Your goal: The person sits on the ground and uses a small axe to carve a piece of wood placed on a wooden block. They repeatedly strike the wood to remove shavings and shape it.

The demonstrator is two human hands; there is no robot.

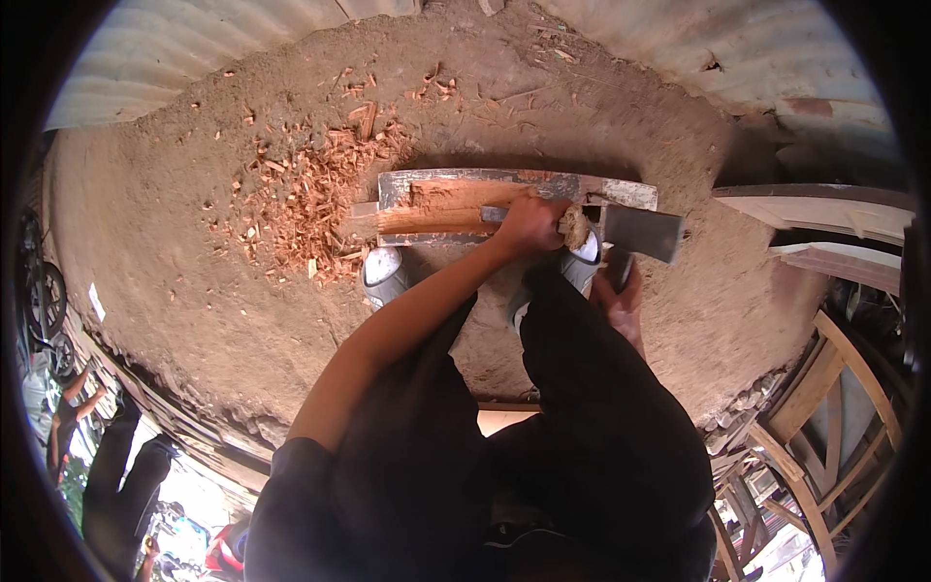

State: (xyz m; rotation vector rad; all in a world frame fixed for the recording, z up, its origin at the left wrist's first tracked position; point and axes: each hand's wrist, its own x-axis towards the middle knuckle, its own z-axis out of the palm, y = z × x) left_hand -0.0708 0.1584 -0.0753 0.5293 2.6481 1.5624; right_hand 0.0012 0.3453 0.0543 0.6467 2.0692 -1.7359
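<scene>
A chisel is in my left hand (533, 228), fingers closed round it. Its flat blade (494, 213) points left over a slightly curved wooden beam (456, 197), and its frayed wooden butt (575, 229) sticks out to the right. The beam lies on the ground, grey on its long edges, with a red-brown hollow along the middle. My right hand (621, 306), lower right and slightly blurred, grips a dark handle. Just above it is a broad, flat grey metal blade (644, 233); the join to the handle is unclear. My shoes (386, 274) touch the beam's near side.
Red-brown wood chips (315, 194) cover the dirt left of the beam. Curved boards (824, 209) lie at the right, with wooden frames (824, 427) below them. Corrugated sheets (194, 53) edge the far side. Another person's legs (126, 466) show at lower left, near a motorcycle wheel (48, 296).
</scene>
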